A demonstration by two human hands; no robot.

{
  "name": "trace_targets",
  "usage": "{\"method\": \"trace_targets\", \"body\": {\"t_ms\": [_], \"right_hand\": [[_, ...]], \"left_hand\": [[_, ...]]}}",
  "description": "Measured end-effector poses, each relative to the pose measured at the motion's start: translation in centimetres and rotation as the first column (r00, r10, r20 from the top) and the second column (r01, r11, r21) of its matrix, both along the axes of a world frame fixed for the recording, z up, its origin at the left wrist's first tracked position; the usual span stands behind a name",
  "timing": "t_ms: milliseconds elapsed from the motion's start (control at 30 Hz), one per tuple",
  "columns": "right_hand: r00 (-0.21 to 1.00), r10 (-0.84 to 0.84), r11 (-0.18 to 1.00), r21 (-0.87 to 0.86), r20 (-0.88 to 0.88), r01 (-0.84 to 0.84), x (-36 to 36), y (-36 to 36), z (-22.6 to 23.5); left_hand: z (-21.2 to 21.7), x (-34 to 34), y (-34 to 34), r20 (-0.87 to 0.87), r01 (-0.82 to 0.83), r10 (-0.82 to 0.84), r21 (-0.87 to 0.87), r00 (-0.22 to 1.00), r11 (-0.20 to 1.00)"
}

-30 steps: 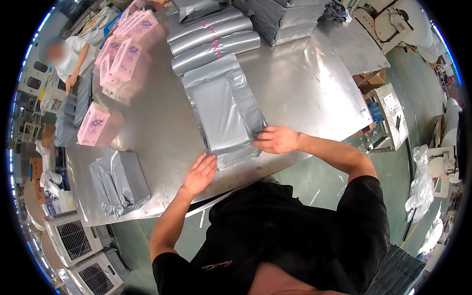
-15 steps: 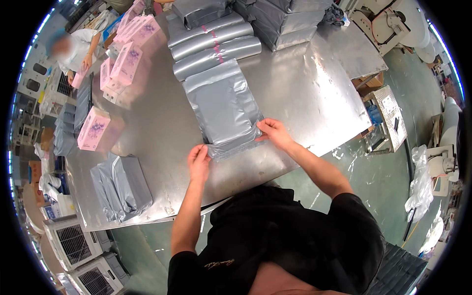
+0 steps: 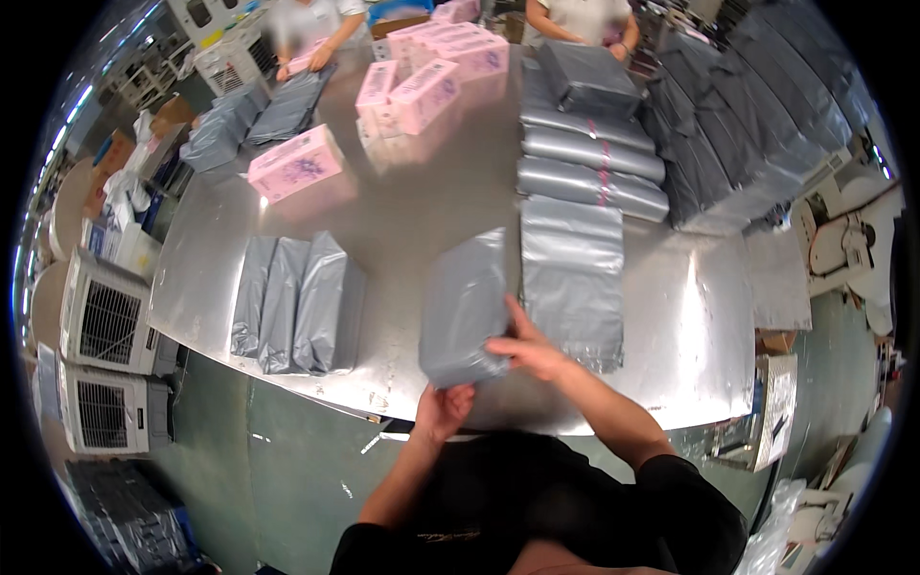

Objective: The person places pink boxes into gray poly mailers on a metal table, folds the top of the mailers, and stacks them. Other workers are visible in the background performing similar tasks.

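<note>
A grey plastic-bagged package [image 3: 464, 311] is tilted over the near edge of the metal table, blurred by motion. My left hand [image 3: 444, 410] is closed at its lower near corner, fingers curled partly out of sight beneath it. Against its right side, my right hand [image 3: 529, 347] grips with the thumb and fingers. Just right of the package lies a flat pile of grey plastic mailing bags [image 3: 573, 287]. To the left, several filled grey packages [image 3: 299, 305] stand side by side at the table's edge.
Rolled bundles of grey bags [image 3: 594, 172] lie beyond the pile, with tall stacks of grey packages [image 3: 738, 125] at the right. Pink boxes [image 3: 297, 163] sit farther off on the metal table [image 3: 402, 201]. Two people work at the far side. White slatted crates [image 3: 107, 316] stand left.
The view has swung left. Before, both hands held the open end of the top bag on the pile; now they hold a filled grey package left of the pile.
</note>
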State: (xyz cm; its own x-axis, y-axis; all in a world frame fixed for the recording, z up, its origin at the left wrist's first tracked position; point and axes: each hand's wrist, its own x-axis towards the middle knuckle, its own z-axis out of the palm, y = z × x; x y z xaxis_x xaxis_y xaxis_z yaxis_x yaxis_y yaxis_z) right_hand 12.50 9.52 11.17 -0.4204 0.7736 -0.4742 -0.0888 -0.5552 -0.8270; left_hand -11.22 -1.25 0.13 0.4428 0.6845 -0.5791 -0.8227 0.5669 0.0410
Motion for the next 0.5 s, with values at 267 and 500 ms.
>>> {"method": "trace_targets", "body": {"t_ms": [267, 500], "right_hand": [[0.849, 0.405, 0.811, 0.294, 0.339, -0.505, -20.9, 8.4, -3.6], [0.696, -0.313, 0.196, 0.761, 0.647, -0.619, -28.1, 39.4, 1.1]], "left_hand": [[3.1, -7.8, -3.0, -0.242, -0.263, 0.273, 0.073, 0.931, 0.962], [3.4, -9.8, 2.4, -0.463, 0.005, 0.189, 0.386, 0.866, 0.923]]}}
